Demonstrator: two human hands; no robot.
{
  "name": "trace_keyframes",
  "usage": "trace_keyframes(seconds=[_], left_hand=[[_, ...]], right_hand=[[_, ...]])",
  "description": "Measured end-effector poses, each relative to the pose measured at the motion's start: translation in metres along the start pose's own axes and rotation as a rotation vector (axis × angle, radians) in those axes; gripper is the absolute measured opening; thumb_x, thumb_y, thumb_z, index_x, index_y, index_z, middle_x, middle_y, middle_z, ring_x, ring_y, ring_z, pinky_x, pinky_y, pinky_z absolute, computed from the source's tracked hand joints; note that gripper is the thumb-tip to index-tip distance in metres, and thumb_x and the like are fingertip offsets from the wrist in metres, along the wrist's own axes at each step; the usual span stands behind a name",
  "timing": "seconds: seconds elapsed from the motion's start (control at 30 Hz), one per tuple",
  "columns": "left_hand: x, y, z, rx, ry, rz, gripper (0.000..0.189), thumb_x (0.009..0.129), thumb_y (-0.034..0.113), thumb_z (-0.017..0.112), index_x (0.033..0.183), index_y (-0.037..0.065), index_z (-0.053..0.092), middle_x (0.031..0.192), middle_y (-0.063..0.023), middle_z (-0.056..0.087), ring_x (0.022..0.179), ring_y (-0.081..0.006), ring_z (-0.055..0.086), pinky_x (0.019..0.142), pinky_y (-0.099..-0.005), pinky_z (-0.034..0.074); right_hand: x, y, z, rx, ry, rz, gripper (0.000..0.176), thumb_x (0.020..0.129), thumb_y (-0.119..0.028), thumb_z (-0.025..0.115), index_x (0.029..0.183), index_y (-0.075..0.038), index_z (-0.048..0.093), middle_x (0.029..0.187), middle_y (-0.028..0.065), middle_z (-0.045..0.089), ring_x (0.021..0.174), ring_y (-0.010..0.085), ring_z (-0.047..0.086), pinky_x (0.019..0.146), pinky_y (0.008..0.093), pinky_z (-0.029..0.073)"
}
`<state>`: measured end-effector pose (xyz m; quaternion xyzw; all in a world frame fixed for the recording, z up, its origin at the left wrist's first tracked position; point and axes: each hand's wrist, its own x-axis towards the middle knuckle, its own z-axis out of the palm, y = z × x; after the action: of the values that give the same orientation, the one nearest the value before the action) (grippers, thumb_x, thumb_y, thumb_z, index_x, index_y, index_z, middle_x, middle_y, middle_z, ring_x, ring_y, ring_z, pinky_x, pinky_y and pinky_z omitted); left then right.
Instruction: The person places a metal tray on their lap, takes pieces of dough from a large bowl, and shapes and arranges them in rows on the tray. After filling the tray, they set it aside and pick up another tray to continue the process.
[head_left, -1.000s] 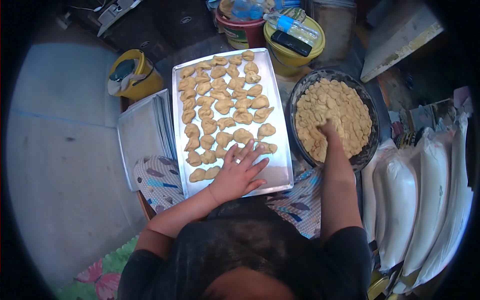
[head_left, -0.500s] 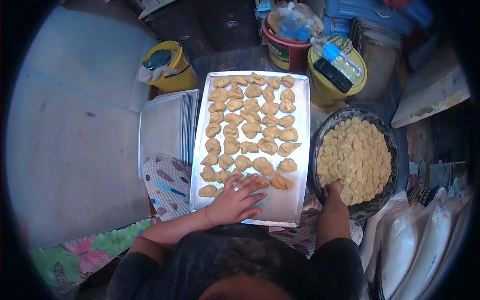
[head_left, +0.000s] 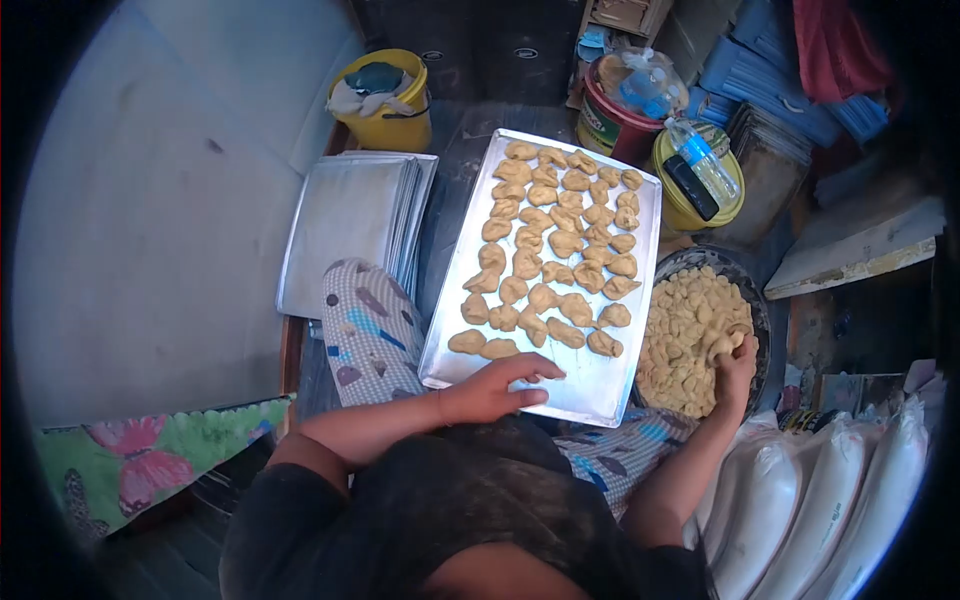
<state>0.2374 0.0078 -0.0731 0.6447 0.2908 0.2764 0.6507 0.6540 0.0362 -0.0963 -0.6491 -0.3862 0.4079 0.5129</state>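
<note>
A metal tray [head_left: 590, 385] with rows of dough pieces [head_left: 565, 243] rests tilted across the lap. At the tray's near edge is my left hand [head_left: 497, 388], thumb and fingers apart, with nothing held and the last row of dough just beyond it. To the right stands a dark round basin [head_left: 757, 300] heaped with dough lumps [head_left: 690, 335]. Over the basin's right side, my right hand [head_left: 736, 370] has its fingers closed round a piece of dough [head_left: 727, 343].
Stacked metal trays [head_left: 345, 230] lie left of the lap. A yellow bucket [head_left: 395, 128], a red bucket [head_left: 615, 128] and a yellow lidded bucket [head_left: 690, 205] with a bottle and phone stand beyond. Filled plastic bags [head_left: 765, 490] are at lower right.
My right hand has moved up and right in the basin and now grips dough. My left hand has drawn back toward the tray's near edge. The view has shifted and the tray appears more slanted.
</note>
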Motion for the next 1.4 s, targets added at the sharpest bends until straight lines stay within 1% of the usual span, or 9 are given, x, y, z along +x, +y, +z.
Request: trace_keyframes(seconds=[0.13,0.33,0.43,0.63,0.73,0.87,1.0,1.2,1.4], left_hand=[[-0.007,-0.008,0.012,-0.924,-0.009,-0.248,0.068,0.094,0.046,0.049,0.146,0.015,0.019,0.143,-0.0141,0.034,0.13,-0.0289,0.038,0.099,-0.0459,0.042],[-0.029,-0.022,0.007,-1.135,-0.087,-0.376,0.041,0.096,0.03,0.051,0.131,0.013,0.039,0.111,-0.0071,0.057,0.09,-0.0163,0.062,0.064,-0.029,0.056],[-0.042,-0.026,0.001,-1.07,0.038,-0.474,0.038,0.09,0.016,0.058,0.126,0.008,0.045,0.103,-0.0082,0.058,0.081,-0.0163,0.062,0.058,-0.0273,0.054],[-0.05,-0.031,-0.012,-1.096,0.104,-0.391,0.037,0.084,0.012,0.056,0.121,0.008,0.05,0.1,-0.0136,0.058,0.084,-0.023,0.06,0.056,-0.0292,0.049],[-0.055,-0.037,-0.016,-1.164,0.147,-0.359,0.04,0.081,0.012,0.057,0.12,0.007,0.05,0.103,-0.0132,0.057,0.087,-0.0254,0.06,0.061,-0.0329,0.051],[-0.055,-0.032,-0.016,-1.163,0.172,-0.259,0.038,0.084,0.01,0.055,0.121,0.004,0.048,0.103,-0.0128,0.058,0.09,-0.0254,0.062,0.069,-0.0332,0.053],[-0.044,-0.025,-0.005,-0.981,0.222,-0.297,0.04,0.084,0.008,0.059,0.122,0.007,0.045,0.108,-0.0125,0.056,0.089,-0.0229,0.061,0.07,-0.0318,0.052],[-0.041,-0.022,-0.003,-0.921,0.145,-0.37,0.034,0.086,0.013,0.058,0.118,0.007,0.048,0.101,-0.014,0.06,0.078,-0.0218,0.063,0.068,-0.0299,0.053],[-0.037,-0.028,-0.005,-1.082,0.081,-0.335,0.038,0.089,0.017,0.048,0.124,0.003,0.046,0.107,-0.0181,0.061,0.078,-0.0224,0.063,0.068,-0.0315,0.052]], right_hand=[[-0.105,-0.059,0.096,-0.027,-0.493,-0.307,0.042,0.066,-0.014,0.076,0.101,-0.008,0.053,0.1,0.0037,0.054,0.093,0.0166,0.054,0.079,0.0305,0.045],[-0.171,-0.077,0.192,-0.731,-0.697,-0.561,0.043,0.072,-0.006,0.07,0.112,-0.005,0.055,0.107,0.0145,0.057,0.096,0.0322,0.057,0.084,0.0365,0.046],[-0.158,-0.062,0.184,-0.314,-0.936,-0.325,0.039,0.078,-0.003,0.066,0.115,-0.004,0.053,0.106,0.0128,0.06,0.095,0.0251,0.059,0.084,0.0349,0.046],[-0.138,-0.016,0.204,0.087,-0.306,-0.09,0.025,0.078,0.002,0.064,0.102,-0.002,0.06,0.1,0.0091,0.064,0.086,0.0176,0.061,0.078,0.0314,0.048],[-0.129,-0.012,0.209,-0.74,-0.384,-0.58,0.027,0.073,-0.002,0.069,0.099,-0.001,0.062,0.089,0.011,0.061,0.08,0.024,0.059,0.076,0.0336,0.047],[-0.143,-0.03,0.209,-0.551,-0.345,-0.52,0.037,0.072,-0.009,0.073,0.107,-0.003,0.064,0.095,0.0135,0.056,0.092,0.0279,0.055,0.08,0.0364,0.046],[-0.162,-0.063,0.211,-0.224,-0.763,-0.456,0.034,0.078,-0.009,0.07,0.111,-0.005,0.063,0.104,0.0141,0.056,0.101,0.0277,0.055,0.087,0.0344,0.045],[-0.145,-0.023,0.191,0.251,-0.28,-0.149,0.014,0.086,-0.004,0.065,0.099,-0.001,0.06,0.088,0.005,0.063,0.079,0.0082,0.059,0.066,0.0208,0.047],[-0.13,0.001,0.178,-0.684,-0.217,-0.633,0.023,0.072,-0.006,0.07,0.094,-0.003,0.065,0.098,0.0144,0.062,0.092,0.0299,0.058,0.084,0.0385,0.045]])
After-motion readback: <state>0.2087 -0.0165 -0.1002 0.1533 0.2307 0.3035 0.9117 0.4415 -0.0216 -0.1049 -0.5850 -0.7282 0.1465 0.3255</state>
